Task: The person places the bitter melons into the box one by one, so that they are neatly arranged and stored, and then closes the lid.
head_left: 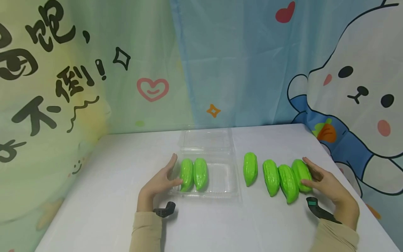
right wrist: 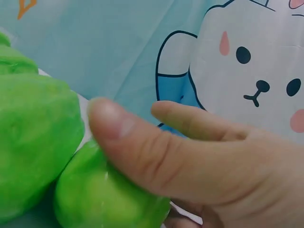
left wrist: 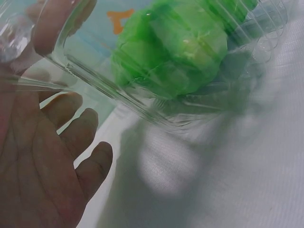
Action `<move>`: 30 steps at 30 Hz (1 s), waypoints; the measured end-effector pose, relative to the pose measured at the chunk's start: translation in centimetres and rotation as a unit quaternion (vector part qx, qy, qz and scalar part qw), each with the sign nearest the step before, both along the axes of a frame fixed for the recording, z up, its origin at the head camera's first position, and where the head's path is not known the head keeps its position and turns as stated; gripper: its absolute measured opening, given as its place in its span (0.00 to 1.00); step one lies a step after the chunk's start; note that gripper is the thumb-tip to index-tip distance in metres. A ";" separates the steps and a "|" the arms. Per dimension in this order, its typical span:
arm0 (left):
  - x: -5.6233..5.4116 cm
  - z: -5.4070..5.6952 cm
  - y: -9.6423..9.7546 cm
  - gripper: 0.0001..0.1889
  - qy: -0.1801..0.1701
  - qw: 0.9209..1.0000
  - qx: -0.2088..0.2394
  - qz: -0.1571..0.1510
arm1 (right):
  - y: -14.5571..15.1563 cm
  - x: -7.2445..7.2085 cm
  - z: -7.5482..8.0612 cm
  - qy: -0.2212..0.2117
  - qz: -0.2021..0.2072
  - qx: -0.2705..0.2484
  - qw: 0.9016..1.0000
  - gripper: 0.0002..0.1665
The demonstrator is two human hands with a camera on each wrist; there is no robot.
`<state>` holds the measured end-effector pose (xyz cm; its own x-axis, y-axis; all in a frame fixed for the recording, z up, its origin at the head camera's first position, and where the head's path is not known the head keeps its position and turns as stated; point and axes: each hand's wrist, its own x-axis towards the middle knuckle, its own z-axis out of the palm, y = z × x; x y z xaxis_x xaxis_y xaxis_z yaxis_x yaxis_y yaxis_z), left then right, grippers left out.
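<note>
A clear plastic clamshell box [head_left: 221,178] lies with its lid folded back, two glossy green bitter melons side by side in its left part. My left hand [head_left: 162,180] is at the box's left edge, thumb beside the nearer melon [head_left: 186,175] and fingers spread along the side. In the left wrist view, the fingers [left wrist: 85,130] look loosely extended next to the clear wall. To the right, my right hand [head_left: 324,182] holds the rightmost bitter melon [head_left: 300,175], thumb [right wrist: 128,137] over it and fingers along its far side, partly hidden.
Three more bitter melons lie on the white table between the box and my right hand, the leftmost melon [head_left: 250,169] set a little apart. The lid [head_left: 206,140] reaches toward the table's back edge. A printed curtain [head_left: 236,63] hangs behind.
</note>
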<state>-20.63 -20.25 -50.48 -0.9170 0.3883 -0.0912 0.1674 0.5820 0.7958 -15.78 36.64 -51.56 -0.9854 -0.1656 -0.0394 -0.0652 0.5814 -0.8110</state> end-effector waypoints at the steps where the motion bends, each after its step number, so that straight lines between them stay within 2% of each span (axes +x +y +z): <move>1: 0.0 0.0 0.0 0.57 0.001 1.000 0.000 -0.001 | -0.1 0.0 0.1 -0.003 -0.004 -0.001 1.000 0.52; 5: 0.0 0.0 -0.1 0.57 -0.002 1.000 -0.001 -0.002 | -0.1 0.2 0.3 -0.026 0.007 -0.022 0.999 0.53; 11: 0.0 0.0 -0.1 0.57 0.000 1.000 0.003 -0.002 | 0.2 0.2 0.4 -0.074 0.030 -0.052 0.995 0.64; 20: -0.1 -0.1 -0.1 0.57 -0.001 1.000 0.008 -0.005 | 0.2 -0.1 0.0 -0.094 0.041 -0.037 0.994 0.68; 30: -0.1 -0.1 -0.2 0.56 0.000 1.000 0.010 -0.006 | -0.6 -0.2 1.1 -0.115 0.029 -0.025 0.993 0.69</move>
<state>-20.74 -20.41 -50.58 -0.9126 0.4002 -0.0831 0.1736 0.5635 0.8077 -15.98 36.03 -50.42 -0.9401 -0.2286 -0.2531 0.0932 0.5415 -0.8355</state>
